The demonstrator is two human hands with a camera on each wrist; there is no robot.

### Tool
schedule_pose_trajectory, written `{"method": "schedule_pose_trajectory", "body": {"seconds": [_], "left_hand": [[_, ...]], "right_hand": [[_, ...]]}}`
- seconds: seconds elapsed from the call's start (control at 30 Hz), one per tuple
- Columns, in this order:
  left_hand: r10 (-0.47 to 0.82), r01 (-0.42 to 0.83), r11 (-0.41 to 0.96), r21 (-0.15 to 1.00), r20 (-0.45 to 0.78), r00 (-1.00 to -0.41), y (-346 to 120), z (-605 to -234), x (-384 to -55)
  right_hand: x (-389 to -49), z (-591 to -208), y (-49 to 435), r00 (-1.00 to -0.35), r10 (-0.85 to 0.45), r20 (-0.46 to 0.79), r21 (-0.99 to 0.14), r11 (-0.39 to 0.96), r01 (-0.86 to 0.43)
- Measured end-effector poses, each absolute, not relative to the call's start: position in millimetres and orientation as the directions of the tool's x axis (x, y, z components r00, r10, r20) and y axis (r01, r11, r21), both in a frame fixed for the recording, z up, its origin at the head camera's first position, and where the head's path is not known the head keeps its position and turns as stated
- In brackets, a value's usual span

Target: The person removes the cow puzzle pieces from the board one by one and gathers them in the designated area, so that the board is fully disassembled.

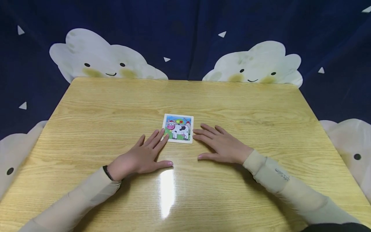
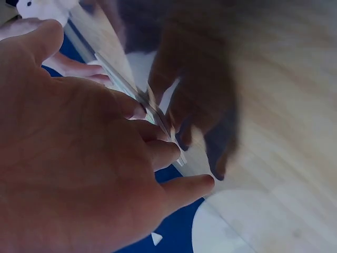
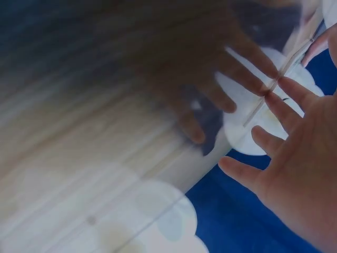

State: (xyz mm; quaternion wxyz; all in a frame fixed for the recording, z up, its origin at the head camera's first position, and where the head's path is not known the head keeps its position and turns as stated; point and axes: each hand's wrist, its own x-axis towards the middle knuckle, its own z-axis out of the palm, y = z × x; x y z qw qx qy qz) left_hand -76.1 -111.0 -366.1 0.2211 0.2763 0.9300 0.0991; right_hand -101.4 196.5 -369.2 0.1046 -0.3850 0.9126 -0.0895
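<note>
A small square picture board (image 1: 181,130) with a white border lies flat on the wooden table. It shows a spotted cow on green grass under a blue sky. My left hand (image 1: 142,158) is spread palm down, its fingertips over the board's lower left edge. On the other side, my right hand (image 1: 221,146) has its fingers straight, the tips right at the board's right edge. From the side, the left wrist view shows the board's thin edge (image 2: 113,74) by the left fingertips. In the right wrist view, two right fingertips meet the board (image 3: 300,55).
The wooden table (image 1: 246,109) has a glossy top that mirrors the hands. Behind it hangs a dark blue cloth (image 1: 185,32) printed with white smiling clouds (image 1: 101,58) and small triangles. A bright light reflection shows on the tabletop near the left thumb.
</note>
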Motion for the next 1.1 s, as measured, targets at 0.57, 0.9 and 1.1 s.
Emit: {"method": "schedule_pose_trajectory", "body": {"seconds": [0.57,0.9,1.1], "left_hand": [[0.629,0.543,0.777,0.317,-0.399,-0.667,-69,-359,-81],[0.646,0.569,0.763,0.306,-0.345,-0.681,-71,-370,-78],[0.669,0.577,0.743,0.341,-0.333,-0.665,-73,-365,-78]], "right_hand": [[-96,-370,244,-0.729,-0.677,-0.107,-0.209,0.732,-0.649],[-90,-371,248,-0.727,-0.681,-0.094,-0.208,0.727,-0.654],[-89,-372,248,-0.722,-0.686,-0.083,-0.223,0.719,-0.658]]}}
